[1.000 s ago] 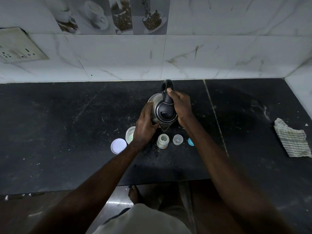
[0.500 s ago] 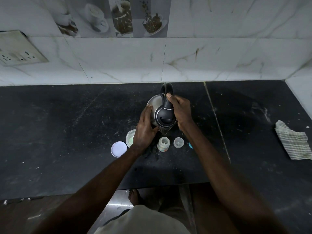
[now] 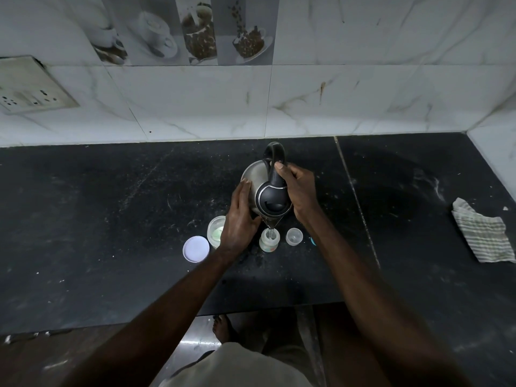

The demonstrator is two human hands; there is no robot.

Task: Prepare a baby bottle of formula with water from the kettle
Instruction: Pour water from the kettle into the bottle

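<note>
A steel kettle [image 3: 255,174] with a black lid and handle is tipped toward me, held above the black counter. My right hand [image 3: 300,191] grips its handle. My left hand [image 3: 240,219] lies flat against the kettle's left side. A thin stream of water runs from the spout into the open baby bottle [image 3: 269,240], which stands upright just below. Left of the bottle sits an open round formula tub [image 3: 215,230], partly hidden by my left hand, with its white lid [image 3: 196,249] lying flat beside it. A small clear cap [image 3: 294,236] stands right of the bottle.
A striped cloth [image 3: 483,233] lies crumpled at the counter's right end. A blue piece [image 3: 312,241] peeks out under my right wrist. A socket panel [image 3: 30,88] is on the tiled wall at the left. The counter's front edge [image 3: 265,308] runs below my forearms.
The kettle has tipped further forward and water now runs from the spout into the bottle. Both hands have kept their hold on the kettle.
</note>
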